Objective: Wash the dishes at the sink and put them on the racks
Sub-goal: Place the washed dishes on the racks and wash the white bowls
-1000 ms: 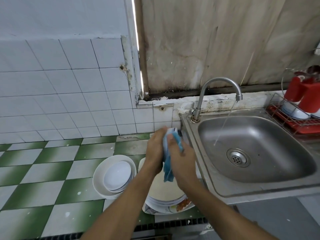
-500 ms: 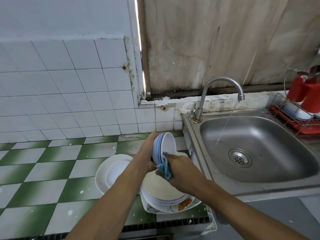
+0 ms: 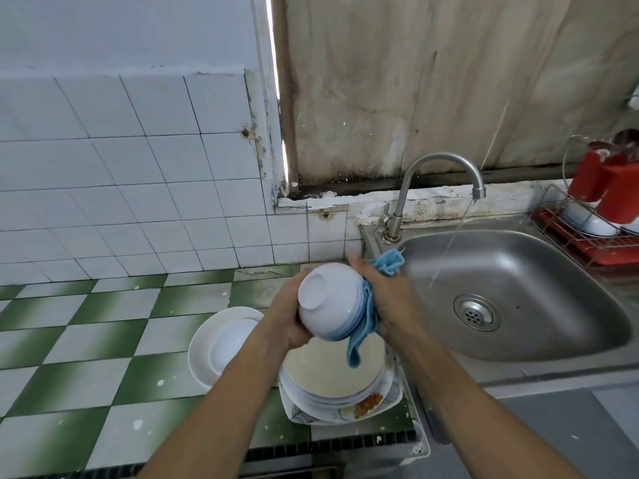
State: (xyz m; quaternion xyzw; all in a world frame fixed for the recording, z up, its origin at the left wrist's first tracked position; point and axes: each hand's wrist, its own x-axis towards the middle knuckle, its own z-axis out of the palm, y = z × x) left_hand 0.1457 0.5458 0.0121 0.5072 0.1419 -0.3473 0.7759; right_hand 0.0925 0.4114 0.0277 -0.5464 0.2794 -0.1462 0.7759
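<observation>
Clasped in the left hand (image 3: pixel 288 314) is a white bowl (image 3: pixel 330 300), tipped with its base up and to the left, while a blue cloth (image 3: pixel 366 318) is pressed against its rim side by the closed right hand (image 3: pixel 385 293). Directly beneath them a stack of plates (image 3: pixel 332 382) is seen on the green-and-white tiled table (image 3: pixel 86 340), with nested white bowls (image 3: pixel 221 344) just beside it to the left. To the right, water is run from the tap (image 3: pixel 439 174) into the steel sink (image 3: pixel 518 295), and beyond it a wire rack (image 3: pixel 587 236) with red cups (image 3: pixel 605 188) and dishes is set.
</observation>
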